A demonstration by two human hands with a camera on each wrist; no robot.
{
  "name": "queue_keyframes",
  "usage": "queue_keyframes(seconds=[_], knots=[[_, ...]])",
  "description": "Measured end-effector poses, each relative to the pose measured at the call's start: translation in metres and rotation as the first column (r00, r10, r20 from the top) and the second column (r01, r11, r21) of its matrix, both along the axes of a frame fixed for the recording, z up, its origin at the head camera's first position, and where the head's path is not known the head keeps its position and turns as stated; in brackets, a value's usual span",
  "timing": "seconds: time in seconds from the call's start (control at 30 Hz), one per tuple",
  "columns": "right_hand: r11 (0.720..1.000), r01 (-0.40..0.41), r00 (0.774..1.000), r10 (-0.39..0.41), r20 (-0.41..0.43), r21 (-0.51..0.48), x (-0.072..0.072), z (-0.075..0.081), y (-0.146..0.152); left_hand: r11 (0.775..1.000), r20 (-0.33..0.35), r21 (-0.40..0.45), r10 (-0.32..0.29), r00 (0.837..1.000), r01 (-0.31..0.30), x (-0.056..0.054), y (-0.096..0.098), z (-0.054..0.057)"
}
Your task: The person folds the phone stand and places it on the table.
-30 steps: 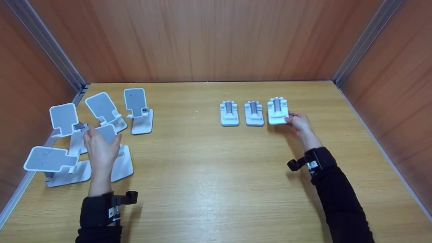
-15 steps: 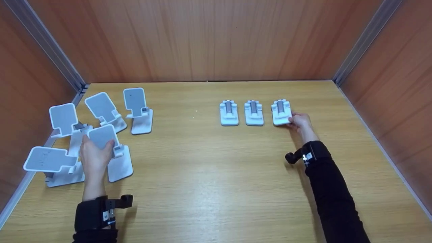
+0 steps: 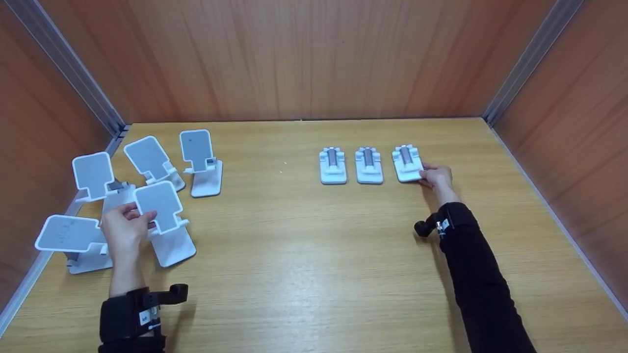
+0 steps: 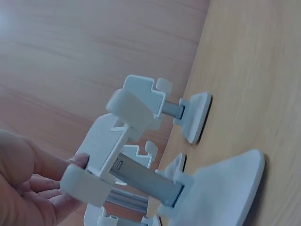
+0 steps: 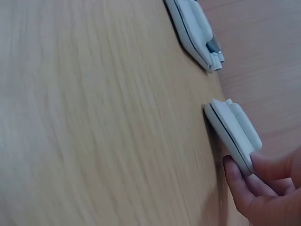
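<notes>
My left hand [image 3: 126, 229] pinches the left edge of the raised back plate of an unfolded white phone stand [image 3: 159, 203], thumb in front and fingers behind. In the left wrist view this phone stand [image 4: 101, 146] shows its grey stem, and its base is down on the table. Far to the right, my right hand [image 3: 438, 177] grips the lower right corner of a folded phone stand [image 3: 407, 164]. From the right wrist view, the thumb lies on top of this folded stand [image 5: 233, 132] and the fingers are under its near end, which tilts up off the table.
Two more folded phone stands [image 3: 333, 165] lie in a row to the left of the right hand's one. Several unfolded phone stands [image 3: 196, 149] crowd around the left hand, one of them [image 3: 68, 233] close beside its wrist. Wooden panels [image 3: 304, 59] wall the table [image 3: 294, 245] at the back and sides.
The left hand has drawn left and turned the stand's back plate more toward the front. The right hand has lowered the folded stand toward the table and shifted it slightly right.
</notes>
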State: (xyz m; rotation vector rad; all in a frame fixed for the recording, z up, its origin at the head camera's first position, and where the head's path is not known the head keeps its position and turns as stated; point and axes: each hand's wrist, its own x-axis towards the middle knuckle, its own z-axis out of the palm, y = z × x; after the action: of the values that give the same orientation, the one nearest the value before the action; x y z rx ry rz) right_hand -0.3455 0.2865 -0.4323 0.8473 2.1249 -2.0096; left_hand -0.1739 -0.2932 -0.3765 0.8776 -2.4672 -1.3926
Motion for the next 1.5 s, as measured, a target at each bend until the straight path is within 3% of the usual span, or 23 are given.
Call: queue_keyframes(seconds=[0.1, 0.2, 0.27, 0.33, 0.47, 0.57, 0.67, 0.77, 0.9, 0.97, 1.03, 1.13, 1.27, 1.37, 1.5], knots=[[0.995, 0.001, 1.000, 0.001, -0.017, 0.103, 0.001, -0.003, 0.001, 0.994, -0.113, 0.100, 0.044, 0.993, -0.033, -0.010, -0.003, -0.014], [0.951, -0.029, 0.999, 0.039, -0.025, 0.307, 0.003, -0.003, 0.002, 0.988, -0.184, 0.148, 0.071, 0.980, -0.044, -0.017, 0.004, -0.020], [0.900, -0.044, 0.998, 0.060, -0.022, 0.434, 0.006, -0.003, 0.003, 0.983, -0.195, 0.182, 0.065, 0.979, -0.029, -0.017, 0.017, -0.012], [0.854, -0.051, 0.997, 0.072, -0.019, 0.518, 0.008, -0.003, 0.003, 0.983, -0.185, 0.183, 0.038, 0.982, -0.004, -0.012, 0.038, 0.007], [0.836, -0.040, 0.996, 0.077, -0.044, 0.547, 0.012, 0.001, 0.002, 0.969, -0.237, 0.238, -0.013, 0.971, 0.071, -0.005, 0.076, 0.033], [0.834, -0.016, 0.991, 0.087, -0.102, 0.552, 0.015, 0.007, -0.005, 0.951, -0.335, 0.280, -0.036, 0.941, 0.136, -0.007, 0.100, 0.040], [0.850, -0.001, 0.974, 0.121, -0.194, 0.526, 0.022, 0.014, -0.020, 0.929, -0.440, 0.308, -0.053, 0.896, 0.207, -0.010, 0.122, 0.040], [0.882, -0.043, 0.939, 0.196, -0.283, 0.468, 0.032, 0.021, -0.043, 0.908, -0.524, 0.320, -0.066, 0.849, 0.269, -0.014, 0.144, 0.039], [0.931, -0.211, 0.882, 0.313, -0.351, 0.299, 0.049, 0.026, -0.079, 0.877, -0.581, 0.346, -0.077, 0.810, 0.332, -0.020, 0.169, 0.037], [0.930, -0.319, 0.856, 0.366, -0.366, 0.185, 0.059, 0.025, -0.096, 0.854, -0.601, 0.373, -0.075, 0.796, 0.363, -0.023, 0.180, 0.034], [0.907, -0.408, 0.834, 0.418, -0.361, 0.107, 0.070, 0.022, -0.113, 0.836, -0.601, 0.395, -0.078, 0.796, 0.380, -0.025, 0.190, 0.032], [0.848, -0.528, 0.794, 0.510, -0.331, 0.043, 0.085, 0.017, -0.132, 0.814, -0.587, 0.420, -0.095, 0.804, 0.403, -0.028, 0.203, 0.027], [0.777, -0.630, 0.747, 0.601, -0.285, -0.013, 0.095, 0.010, -0.148, 0.797, -0.568, 0.432, -0.122, 0.814, 0.421, -0.032, 0.216, 0.018], [0.747, -0.663, 0.730, 0.629, -0.266, -0.051, 0.098, 0.006, -0.157, 0.793, -0.566, 0.434, -0.129, 0.814, 0.428, -0.034, 0.224, 0.013], [0.734, -0.672, 0.735, 0.644, -0.214, -0.097, 0.102, 0.003, -0.165, 0.784, -0.549, 0.446, -0.141, 0.824, 0.431, -0.036, 0.233, 0.008]])
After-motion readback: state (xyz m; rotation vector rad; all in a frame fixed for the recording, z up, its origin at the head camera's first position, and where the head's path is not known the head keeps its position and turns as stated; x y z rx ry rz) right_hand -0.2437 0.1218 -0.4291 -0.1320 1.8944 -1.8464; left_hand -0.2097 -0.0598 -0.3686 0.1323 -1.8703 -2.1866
